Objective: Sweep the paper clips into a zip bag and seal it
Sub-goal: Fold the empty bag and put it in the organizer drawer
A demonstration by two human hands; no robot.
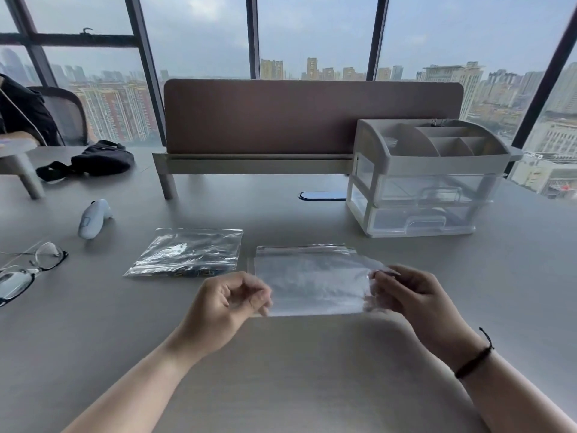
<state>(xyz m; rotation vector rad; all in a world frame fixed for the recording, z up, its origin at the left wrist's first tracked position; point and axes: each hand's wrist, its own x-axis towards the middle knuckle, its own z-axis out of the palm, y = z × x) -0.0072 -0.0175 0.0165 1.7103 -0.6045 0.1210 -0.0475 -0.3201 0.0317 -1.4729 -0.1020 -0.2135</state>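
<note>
A clear, empty zip bag (315, 279) is held just above the grey table (281, 370) in front of me. My left hand (228, 303) pinches its left edge and my right hand (409, 295) pinches its right edge. The bag's zip strip runs along its far side. A second clear zip bag (187, 253) lies flat on the table to the left, with small coloured paper clips (193, 271) showing along its near edge. No loose clips are visible on the table.
A white drawer organiser (427, 179) stands at the back right, before a brown desk divider (312, 117). A white controller (93, 218), glasses (28, 270) and a black pouch (100, 159) lie at the left. A person sits at the far left.
</note>
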